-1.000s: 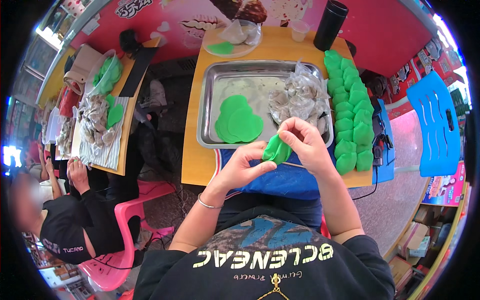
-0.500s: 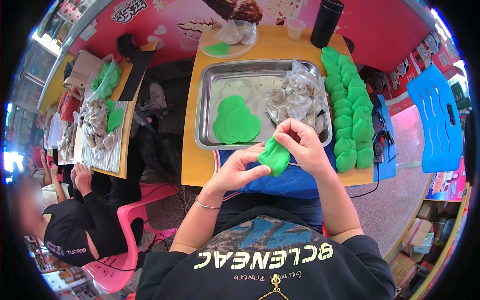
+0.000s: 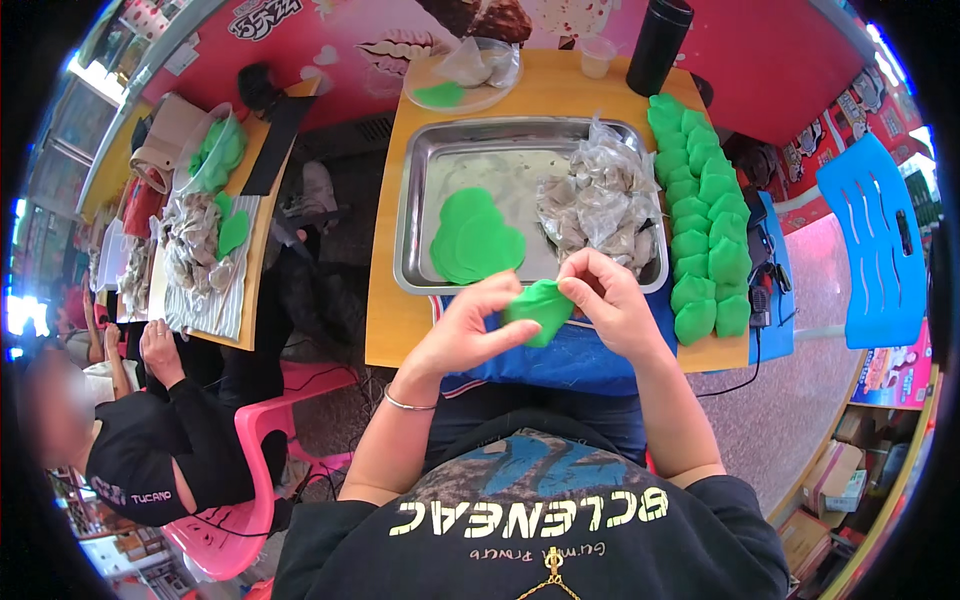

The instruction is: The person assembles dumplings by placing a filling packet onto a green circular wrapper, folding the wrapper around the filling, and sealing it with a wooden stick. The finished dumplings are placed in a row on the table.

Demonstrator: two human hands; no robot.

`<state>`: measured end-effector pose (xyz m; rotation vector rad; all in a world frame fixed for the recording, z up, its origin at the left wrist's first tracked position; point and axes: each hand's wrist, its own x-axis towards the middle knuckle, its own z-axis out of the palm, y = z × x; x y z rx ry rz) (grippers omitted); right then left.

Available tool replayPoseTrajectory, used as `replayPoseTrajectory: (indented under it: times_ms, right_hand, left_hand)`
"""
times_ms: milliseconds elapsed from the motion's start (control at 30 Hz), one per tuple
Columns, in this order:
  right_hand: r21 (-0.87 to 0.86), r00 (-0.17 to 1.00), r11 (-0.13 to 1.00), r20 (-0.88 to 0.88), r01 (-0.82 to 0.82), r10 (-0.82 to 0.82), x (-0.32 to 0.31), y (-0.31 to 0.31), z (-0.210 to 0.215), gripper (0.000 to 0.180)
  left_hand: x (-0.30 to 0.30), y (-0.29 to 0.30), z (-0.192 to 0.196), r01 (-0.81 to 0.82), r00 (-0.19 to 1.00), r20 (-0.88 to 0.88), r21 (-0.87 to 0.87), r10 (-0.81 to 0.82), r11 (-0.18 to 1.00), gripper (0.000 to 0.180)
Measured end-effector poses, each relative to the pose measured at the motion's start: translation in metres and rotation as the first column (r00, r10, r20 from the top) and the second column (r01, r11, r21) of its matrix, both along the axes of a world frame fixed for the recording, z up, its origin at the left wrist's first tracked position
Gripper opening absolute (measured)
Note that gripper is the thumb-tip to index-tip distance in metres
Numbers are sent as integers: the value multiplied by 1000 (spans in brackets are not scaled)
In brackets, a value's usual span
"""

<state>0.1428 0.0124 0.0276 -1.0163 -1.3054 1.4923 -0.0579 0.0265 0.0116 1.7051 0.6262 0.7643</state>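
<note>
A soft, thin green piece is held in front of my chest, just past the near edge of the metal tray. My left hand grips its left side, thumb along the lower edge and fingers behind. My right hand pinches its upper right corner between thumb and fingertips. In the tray lies a stack of flat, rounded green sheets on the left. Crumpled clear plastic bags with greyish-tan contents are heaped on the right. Two overlapping rows of puffed green pieces line the table's right side.
A plate with a bag and a green piece, a small clear cup and a black bottle stand at the back. A blue chair is on the right. At left, a co-worker sits by another loaded table.
The green piece has opened out wider between my hands. My right hand has moved slightly right and down, and my left fingers have spread more.
</note>
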Motion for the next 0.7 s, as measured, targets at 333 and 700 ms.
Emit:
replayPoseTrajectory:
  times_ms: [333,700]
  right_hand:
    - [323,961,912,29,253,-276,-4,-16,-10,7]
    - [519,921,855,337,-8,-196,-12,-16,1,23]
  left_hand:
    - [19,-27,-7,-77,835,361,-671,415,738,18]
    - [28,-29,2,-323,809,344,-417,477,849,9]
